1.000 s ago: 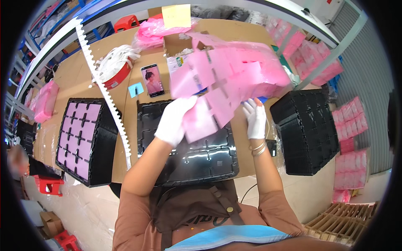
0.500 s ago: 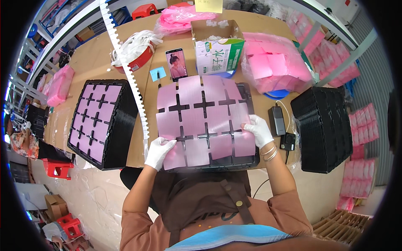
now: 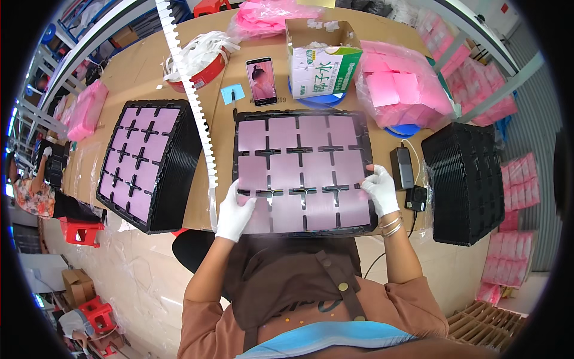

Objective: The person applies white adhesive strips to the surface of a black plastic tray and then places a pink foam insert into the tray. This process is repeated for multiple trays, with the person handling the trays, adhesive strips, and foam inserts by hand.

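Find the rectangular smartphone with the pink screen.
In the head view, the smartphone is left of upper centre, between the light-blue paper square and the white-green cardboard box, beyond the black plastic tray.

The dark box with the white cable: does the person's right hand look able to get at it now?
Probably yes: the right hand is by the right edge of the black tray, and nothing visible lies between the hand and the dark box.

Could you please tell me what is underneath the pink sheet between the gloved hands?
A black tray is under the pink sheet; its rim shows around the edges, and dark parts through the cross-shaped openings. What the panels cover cannot be seen.
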Available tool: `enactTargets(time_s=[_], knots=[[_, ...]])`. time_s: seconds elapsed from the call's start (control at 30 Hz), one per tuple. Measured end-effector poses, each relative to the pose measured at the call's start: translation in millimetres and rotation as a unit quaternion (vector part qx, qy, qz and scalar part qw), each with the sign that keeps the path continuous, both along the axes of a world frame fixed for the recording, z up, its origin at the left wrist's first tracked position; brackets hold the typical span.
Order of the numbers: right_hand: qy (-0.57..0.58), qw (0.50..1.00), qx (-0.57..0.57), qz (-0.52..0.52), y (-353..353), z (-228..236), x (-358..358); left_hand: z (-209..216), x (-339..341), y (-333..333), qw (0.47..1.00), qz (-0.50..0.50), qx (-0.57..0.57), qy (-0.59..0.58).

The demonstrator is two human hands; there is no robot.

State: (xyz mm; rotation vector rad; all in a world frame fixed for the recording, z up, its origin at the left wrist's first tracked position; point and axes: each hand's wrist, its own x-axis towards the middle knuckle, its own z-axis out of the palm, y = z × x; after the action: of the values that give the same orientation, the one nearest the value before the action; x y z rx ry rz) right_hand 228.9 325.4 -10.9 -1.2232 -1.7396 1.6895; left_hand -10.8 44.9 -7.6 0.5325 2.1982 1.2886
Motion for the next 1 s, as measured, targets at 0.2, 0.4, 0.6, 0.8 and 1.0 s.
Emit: enactTargets(time_s=[0.2, 0.4, 0.6, 0.8, 1.0], knots=[[0.005, 0.999, -0.024, -0.029, 3, 9, 1, 23, 3, 20, 0.998, 0.0, -0.023, 0.052], [-0.011, 1.0, -0.002, -0.016, 7, 0, 5, -14, -13, -13, 0.998, 0.017, 0.039, 0.041], [0.012, 0.999, 0.012, -0.047, 29, 13, 37, 18, -31, -19, 0.99, 0.112, 0.064, 0.05], [0.146, 0.988, 0.032, 0.048, 44, 28, -77, 38, -33, 86, 0.922, -0.196, -0.03, 0.332], [0.267, 0.942, -0.194, -0.065, 96, -23, -117, -4, -55, 121, 0.823, -0.206, -0.228, 0.478]])
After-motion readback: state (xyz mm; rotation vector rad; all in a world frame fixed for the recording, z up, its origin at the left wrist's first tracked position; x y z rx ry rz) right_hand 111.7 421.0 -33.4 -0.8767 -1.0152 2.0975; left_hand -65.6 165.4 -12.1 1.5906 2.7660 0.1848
